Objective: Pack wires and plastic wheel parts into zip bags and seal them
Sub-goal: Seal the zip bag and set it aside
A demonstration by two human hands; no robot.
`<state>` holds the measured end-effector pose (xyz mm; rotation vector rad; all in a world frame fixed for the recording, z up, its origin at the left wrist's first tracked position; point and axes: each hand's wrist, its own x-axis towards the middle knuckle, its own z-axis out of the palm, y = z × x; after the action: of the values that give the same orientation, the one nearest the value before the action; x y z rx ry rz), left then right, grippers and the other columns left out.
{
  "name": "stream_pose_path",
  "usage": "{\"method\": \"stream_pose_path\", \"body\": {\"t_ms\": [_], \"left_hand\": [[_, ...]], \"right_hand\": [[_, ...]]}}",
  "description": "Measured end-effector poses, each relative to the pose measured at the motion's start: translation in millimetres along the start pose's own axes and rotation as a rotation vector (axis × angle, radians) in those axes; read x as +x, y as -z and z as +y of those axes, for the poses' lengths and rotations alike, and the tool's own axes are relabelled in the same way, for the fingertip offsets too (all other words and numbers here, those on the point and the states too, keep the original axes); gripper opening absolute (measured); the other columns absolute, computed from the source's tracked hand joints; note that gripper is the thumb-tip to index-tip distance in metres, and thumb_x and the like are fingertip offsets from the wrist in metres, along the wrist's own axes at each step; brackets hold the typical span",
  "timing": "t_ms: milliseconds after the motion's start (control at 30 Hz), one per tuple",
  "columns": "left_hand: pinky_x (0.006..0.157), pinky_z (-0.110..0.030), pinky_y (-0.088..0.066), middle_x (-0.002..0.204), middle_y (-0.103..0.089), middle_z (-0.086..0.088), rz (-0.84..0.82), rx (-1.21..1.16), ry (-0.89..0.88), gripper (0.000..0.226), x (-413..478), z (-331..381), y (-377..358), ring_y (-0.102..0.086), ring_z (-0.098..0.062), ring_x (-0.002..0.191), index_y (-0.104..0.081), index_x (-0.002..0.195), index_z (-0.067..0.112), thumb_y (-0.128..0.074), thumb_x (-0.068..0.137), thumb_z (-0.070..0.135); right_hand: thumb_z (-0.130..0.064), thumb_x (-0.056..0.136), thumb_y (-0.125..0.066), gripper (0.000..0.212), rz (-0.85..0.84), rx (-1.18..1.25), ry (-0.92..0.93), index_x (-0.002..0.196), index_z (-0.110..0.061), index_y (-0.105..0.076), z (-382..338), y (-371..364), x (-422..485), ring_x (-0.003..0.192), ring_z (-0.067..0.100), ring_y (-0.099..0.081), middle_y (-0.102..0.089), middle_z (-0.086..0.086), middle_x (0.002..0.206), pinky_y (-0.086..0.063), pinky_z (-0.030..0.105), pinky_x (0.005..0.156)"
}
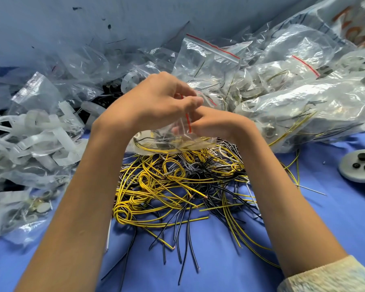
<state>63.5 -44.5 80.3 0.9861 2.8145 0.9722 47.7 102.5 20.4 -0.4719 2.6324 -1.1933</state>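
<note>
2 hands meet above the wire heap: my left hand and right hand both pinch the red-striped mouth of 1 zip bag, hanging between them with wires inside. Sealing seems the step; next I'd press along the strip, keeping strands clear.

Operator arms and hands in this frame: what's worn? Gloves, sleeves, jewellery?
No gloves, rings or watch are visible on the left hand or the right hand. The left forearm is uncovered down to the frame edge. The right arm wears a pale cream, fuzzy knit sleeve with its cuff high near the elbow. The right forearm beyond the cuff is uncovered.
</note>
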Motion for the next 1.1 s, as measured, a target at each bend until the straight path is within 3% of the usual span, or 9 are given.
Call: {"method": "stream_pose_path", "body": {"t_ms": [133,267,333,467,633,767,833,933,1100], "left_hand": [[0.093,-0.041,-0.047,0.106,-0.072,-0.005,-0.066,0.017,-0.02,0.025,-1,-1,2,-0.063,-0.022,0.106,-0.071,0.109,0.026,-0.057,0.091,0.035],[0.095,-0.047,-0.045,0.109,-0.069,-0.01,-0.132,0.044,-0.028,0.026,-2,-2,3,-0.06,-0.027,0.108,-0.071,0.107,0.027,-0.056,0.09,0.04],[0.095,-0.045,-0.046,0.109,-0.069,-0.007,-0.142,0.062,-0.016,0.029,-3,-3,4,-0.061,-0.023,0.106,-0.07,0.109,0.027,-0.055,0.089,0.043],[0.085,-0.03,-0.047,0.1,-0.07,0.0,-0.103,0.08,0.01,0.028,1,-6,3,-0.062,-0.015,0.096,-0.071,0.107,0.025,-0.057,0.09,0.041],[0.069,-0.034,-0.046,0.081,-0.068,-0.003,0.0,0.114,0.04,0.039,3,-12,6,-0.057,-0.012,0.074,-0.073,0.093,0.014,-0.065,0.081,0.049],[0.067,-0.031,-0.048,0.084,-0.07,-0.008,0.044,0.113,0.042,0.032,3,-14,8,-0.058,-0.015,0.07,-0.075,0.085,0.013,-0.073,0.076,0.044],[0.075,-0.034,-0.05,0.086,-0.071,-0.008,0.065,0.135,0.052,0.028,4,-15,8,-0.06,-0.016,0.075,-0.075,0.085,0.014,-0.072,0.078,0.041],[0.079,-0.032,-0.051,0.087,-0.071,0.0,0.058,0.138,0.067,0.025,4,-16,8,-0.062,-0.01,0.08,-0.075,0.088,0.021,-0.07,0.079,0.043],[0.077,-0.031,-0.05,0.087,-0.071,-0.002,0.069,0.139,0.077,0.031,5,-16,10,-0.063,-0.014,0.083,-0.076,0.094,0.019,-0.067,0.081,0.045]], "right_hand": [[-0.046,0.087,-0.06,0.034,-0.14,-0.295,-0.14,0.114,-0.025,-0.064,5,-1,1,0.103,0.013,-0.055,-0.064,-0.013,0.101,-0.04,0.029,0.095],[-0.029,0.094,-0.053,0.035,-0.123,-0.338,-0.106,0.126,-0.015,-0.059,-5,0,2,0.118,0.022,-0.054,-0.06,0.004,0.127,-0.039,0.041,0.105],[-0.02,0.093,-0.051,0.027,-0.103,-0.36,-0.1,0.117,-0.012,-0.062,-10,4,-2,0.111,0.026,-0.057,-0.063,0.009,0.118,-0.045,0.039,0.099],[-0.026,0.089,-0.057,0.011,0.081,-0.465,-0.057,0.081,-0.023,-0.063,-31,21,-19,0.065,0.009,-0.055,-0.06,-0.008,0.071,-0.042,0.018,0.056],[-0.026,0.089,-0.055,0.03,0.108,-0.625,-0.044,0.06,-0.021,-0.061,-56,30,-44,0.05,0.007,-0.054,-0.06,-0.008,0.055,-0.039,0.023,0.049],[-0.028,0.088,-0.057,0.024,-0.091,-0.552,-0.092,0.072,-0.022,-0.073,-62,23,-67,0.055,-0.007,-0.062,-0.067,-0.017,0.059,-0.039,0.006,0.048],[-0.034,0.09,-0.055,0.024,-0.121,-0.519,-0.076,0.083,-0.022,-0.074,-60,12,-67,0.063,-0.004,-0.066,-0.069,-0.018,0.063,-0.046,0.011,0.054],[-0.033,0.092,-0.05,0.027,-0.028,-0.75,0.011,0.096,-0.013,-0.068,-45,-20,-49,0.079,0.023,-0.064,-0.065,0.002,0.081,-0.051,0.028,0.068],[-0.031,0.089,-0.052,0.025,0.201,-0.889,0.045,0.099,-0.01,-0.063,-22,-57,-32,0.087,0.031,-0.059,-0.043,0.003,0.089,-0.038,0.032,0.064]]}}
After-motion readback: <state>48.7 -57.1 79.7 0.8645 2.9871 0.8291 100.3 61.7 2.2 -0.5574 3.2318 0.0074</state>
